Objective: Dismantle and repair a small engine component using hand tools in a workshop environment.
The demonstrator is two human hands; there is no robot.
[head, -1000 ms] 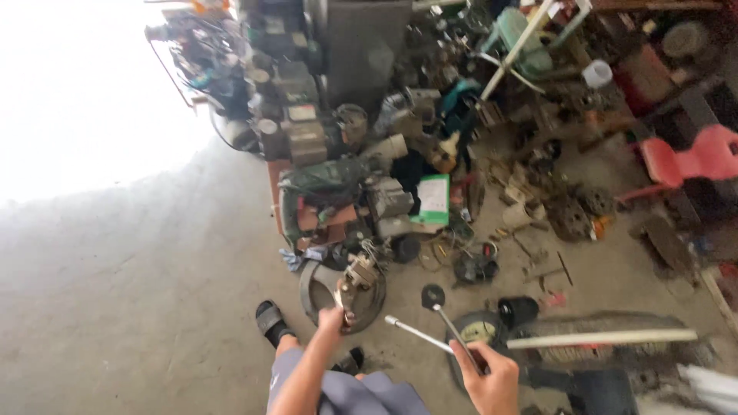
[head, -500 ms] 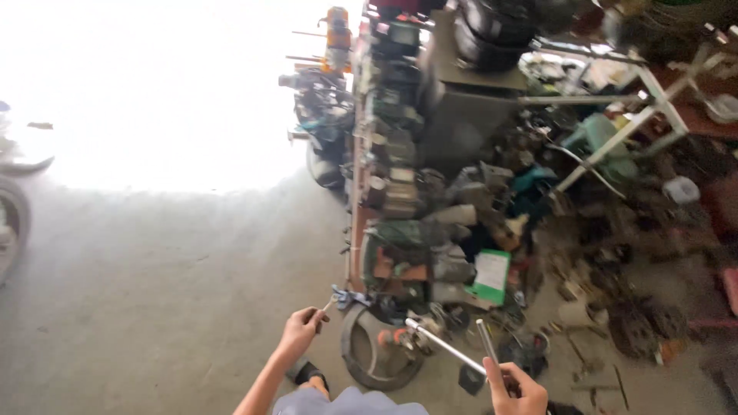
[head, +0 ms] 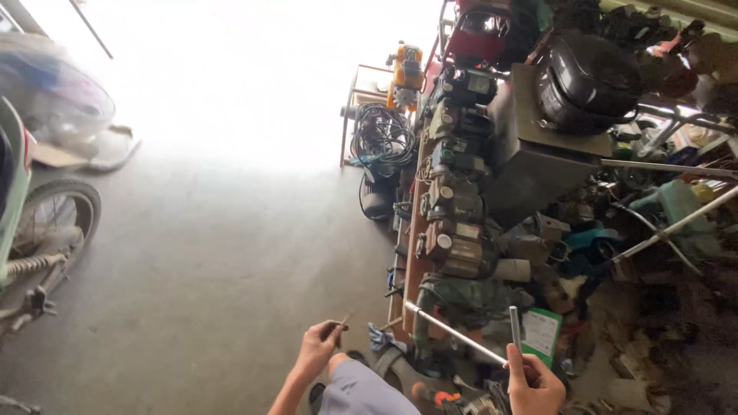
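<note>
Left hand (head: 319, 347) at 7 o'clock pinched a small thin piece (head: 344, 318), maybe a pin. Right hand (head: 534, 384) at 5 o'clock closed around an L-shaped metal rod (head: 461, 336), pointing toward 10.

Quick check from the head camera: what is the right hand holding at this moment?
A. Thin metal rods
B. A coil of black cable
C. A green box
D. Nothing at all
A. The right hand is closed around thin metal rods, one slanting up to the left and one standing nearly upright.
</note>
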